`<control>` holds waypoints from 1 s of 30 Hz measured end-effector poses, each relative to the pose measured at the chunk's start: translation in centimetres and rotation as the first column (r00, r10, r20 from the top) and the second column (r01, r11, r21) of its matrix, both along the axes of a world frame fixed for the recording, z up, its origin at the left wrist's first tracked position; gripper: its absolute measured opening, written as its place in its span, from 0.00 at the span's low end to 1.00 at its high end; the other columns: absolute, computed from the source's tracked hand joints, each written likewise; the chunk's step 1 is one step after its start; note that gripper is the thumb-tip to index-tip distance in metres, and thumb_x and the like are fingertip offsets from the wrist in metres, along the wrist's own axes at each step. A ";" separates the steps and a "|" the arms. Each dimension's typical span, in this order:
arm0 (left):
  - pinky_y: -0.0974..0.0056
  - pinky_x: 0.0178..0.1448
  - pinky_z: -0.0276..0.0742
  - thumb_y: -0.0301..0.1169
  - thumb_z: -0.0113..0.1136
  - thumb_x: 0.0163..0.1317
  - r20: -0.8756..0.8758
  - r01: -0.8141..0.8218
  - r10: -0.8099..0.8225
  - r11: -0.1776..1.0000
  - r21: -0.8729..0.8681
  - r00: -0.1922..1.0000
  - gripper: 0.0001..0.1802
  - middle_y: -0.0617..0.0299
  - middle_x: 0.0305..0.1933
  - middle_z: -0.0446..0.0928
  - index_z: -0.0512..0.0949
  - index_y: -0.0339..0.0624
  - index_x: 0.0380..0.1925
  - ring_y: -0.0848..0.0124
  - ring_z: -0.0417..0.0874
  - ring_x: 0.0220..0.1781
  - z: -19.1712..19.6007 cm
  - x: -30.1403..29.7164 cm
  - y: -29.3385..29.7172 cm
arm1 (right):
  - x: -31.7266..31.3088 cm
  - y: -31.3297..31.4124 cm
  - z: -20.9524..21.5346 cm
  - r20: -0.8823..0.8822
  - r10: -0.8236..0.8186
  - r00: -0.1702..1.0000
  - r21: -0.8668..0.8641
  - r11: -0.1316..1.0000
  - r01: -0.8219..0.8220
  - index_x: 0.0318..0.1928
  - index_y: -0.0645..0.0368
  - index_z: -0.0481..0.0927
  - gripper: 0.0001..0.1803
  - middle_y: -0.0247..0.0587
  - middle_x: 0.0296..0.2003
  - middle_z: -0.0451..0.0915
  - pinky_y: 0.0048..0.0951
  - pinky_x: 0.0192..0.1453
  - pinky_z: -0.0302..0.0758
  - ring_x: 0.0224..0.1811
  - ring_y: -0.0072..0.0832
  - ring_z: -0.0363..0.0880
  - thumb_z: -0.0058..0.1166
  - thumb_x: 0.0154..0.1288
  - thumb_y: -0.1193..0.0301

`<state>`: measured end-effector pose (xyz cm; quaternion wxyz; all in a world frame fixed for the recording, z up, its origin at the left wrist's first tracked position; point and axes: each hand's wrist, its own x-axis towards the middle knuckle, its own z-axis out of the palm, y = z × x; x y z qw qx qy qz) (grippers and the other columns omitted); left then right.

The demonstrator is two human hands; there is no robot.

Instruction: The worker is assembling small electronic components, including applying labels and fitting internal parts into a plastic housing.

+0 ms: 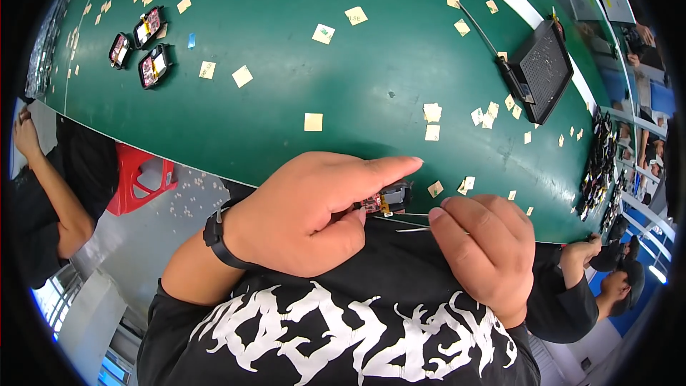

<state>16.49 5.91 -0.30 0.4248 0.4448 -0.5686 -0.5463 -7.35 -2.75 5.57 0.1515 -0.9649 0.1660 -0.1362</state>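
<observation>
My left hand (311, 211) grips a small black device with a red circuit board (386, 200) at the near edge of the green table (286, 100). Its index finger stretches out over the device. My right hand (486, 250) is closed around thin metal tweezers (413, 221), whose tips point left at the board. A black band sits on my left wrist (218, 239). Both hands hover over my black printed shirt.
Several small yellow paper squares (313, 122) lie scattered on the table. Three opened black devices (146, 50) rest at the far left. A black tray (543, 71) with a thin rod sits at the right. Other people sit left and right, near a red stool (139, 179).
</observation>
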 end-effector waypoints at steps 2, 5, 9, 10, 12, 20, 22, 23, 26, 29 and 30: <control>0.63 0.37 0.76 0.16 0.51 0.49 0.017 -0.014 0.015 1.000 -0.018 1.000 0.38 0.51 0.40 0.85 0.76 0.34 0.67 0.58 0.83 0.31 0.0 -0.1 0.1 | 0.2 -0.4 -0.1 0.000 0.041 0.999 -0.065 0.997 -0.040 0.40 0.58 0.84 0.14 0.38 0.36 0.82 0.27 0.26 0.72 0.30 0.28 0.79 0.68 0.50 0.77; 0.63 0.37 0.76 0.15 0.51 0.48 0.027 0.000 0.000 1.000 -0.008 1.000 0.39 0.51 0.42 0.85 0.76 0.34 0.67 0.58 0.83 0.31 0.1 0.0 0.0 | 0.6 -0.9 0.3 -0.013 0.085 0.996 -0.151 0.985 -0.086 0.38 0.59 0.85 0.12 0.37 0.34 0.82 0.26 0.24 0.70 0.29 0.26 0.79 0.69 0.51 0.76; 0.62 0.37 0.76 0.15 0.52 0.48 0.000 0.039 -0.039 0.999 0.004 0.999 0.39 0.51 0.42 0.85 0.76 0.33 0.67 0.58 0.82 0.32 0.1 0.1 -0.2 | 0.7 -1.2 0.5 -0.013 0.094 0.996 -0.207 0.974 -0.094 0.37 0.60 0.87 0.10 0.37 0.32 0.82 0.24 0.23 0.67 0.28 0.25 0.78 0.69 0.52 0.76; 0.62 0.37 0.76 0.15 0.52 0.48 0.008 0.036 -0.036 0.999 0.001 0.999 0.39 0.51 0.41 0.85 0.76 0.33 0.67 0.58 0.82 0.32 0.1 0.1 -0.2 | 0.7 -1.3 0.6 -0.014 0.093 0.996 -0.206 0.974 -0.094 0.37 0.60 0.87 0.10 0.37 0.32 0.82 0.24 0.23 0.67 0.28 0.25 0.78 0.69 0.52 0.76; 0.62 0.37 0.76 0.15 0.52 0.47 0.016 0.033 -0.033 0.999 0.000 0.999 0.39 0.51 0.41 0.85 0.76 0.33 0.67 0.58 0.83 0.32 0.1 0.0 -0.3 | 0.9 -1.4 0.6 -0.019 0.121 0.992 -0.186 0.975 -0.122 0.36 0.62 0.87 0.09 0.38 0.32 0.82 0.24 0.23 0.66 0.29 0.26 0.78 0.68 0.52 0.76; 0.62 0.35 0.76 0.14 0.52 0.47 -0.025 0.028 -0.028 1.000 0.010 0.999 0.39 0.52 0.36 0.84 0.76 0.32 0.66 0.58 0.82 0.31 -0.1 0.0 -0.2 | 1.7 -1.3 -0.1 0.012 0.173 0.985 -0.097 0.980 -0.171 0.36 0.63 0.87 0.09 0.39 0.32 0.82 0.24 0.24 0.66 0.31 0.26 0.79 0.68 0.53 0.76; 0.62 0.35 0.75 0.14 0.52 0.47 -0.023 0.048 -0.047 0.998 0.029 0.999 0.40 0.53 0.35 0.83 0.76 0.33 0.67 0.59 0.81 0.30 0.3 0.2 -0.5 | 1.5 -1.3 -0.4 0.033 0.168 0.985 -0.080 0.983 -0.165 0.36 0.63 0.87 0.09 0.39 0.33 0.82 0.24 0.24 0.66 0.31 0.26 0.78 0.68 0.53 0.76; 0.62 0.34 0.74 0.14 0.53 0.46 -0.022 0.065 -0.064 0.997 0.048 0.998 0.40 0.54 0.33 0.82 0.76 0.33 0.67 0.59 0.81 0.29 0.4 0.3 -0.5 | 1.5 -1.3 -0.5 0.058 0.169 0.984 -0.065 0.984 -0.165 0.36 0.63 0.87 0.09 0.39 0.33 0.82 0.24 0.24 0.66 0.31 0.26 0.79 0.68 0.53 0.77; 0.63 0.34 0.73 0.14 0.53 0.46 -0.031 0.053 -0.052 0.998 0.034 0.998 0.40 0.55 0.32 0.82 0.76 0.33 0.67 0.60 0.80 0.28 0.3 0.2 -0.5 | 1.4 -1.3 -1.0 0.093 0.178 0.980 -0.049 0.983 -0.174 0.37 0.64 0.87 0.10 0.39 0.33 0.82 0.24 0.24 0.67 0.31 0.26 0.79 0.68 0.52 0.77; 0.63 0.33 0.73 0.14 0.53 0.47 -0.024 0.083 -0.082 0.995 0.047 0.996 0.40 0.55 0.32 0.81 0.76 0.33 0.67 0.60 0.79 0.28 0.4 0.4 -0.7 | 1.2 -1.4 -1.3 0.118 0.187 0.975 -0.043 0.982 -0.183 0.37 0.64 0.87 0.11 0.39 0.33 0.82 0.24 0.24 0.67 0.31 0.26 0.79 0.67 0.51 0.77; 0.63 0.33 0.73 0.14 0.53 0.47 -0.024 0.083 -0.082 0.995 0.048 0.996 0.40 0.55 0.32 0.81 0.76 0.33 0.67 0.60 0.79 0.28 0.4 0.4 -0.7 | 1.2 -1.4 -1.4 0.132 0.193 0.972 -0.040 0.981 -0.189 0.37 0.64 0.87 0.11 0.39 0.33 0.82 0.24 0.24 0.68 0.32 0.26 0.79 0.67 0.50 0.76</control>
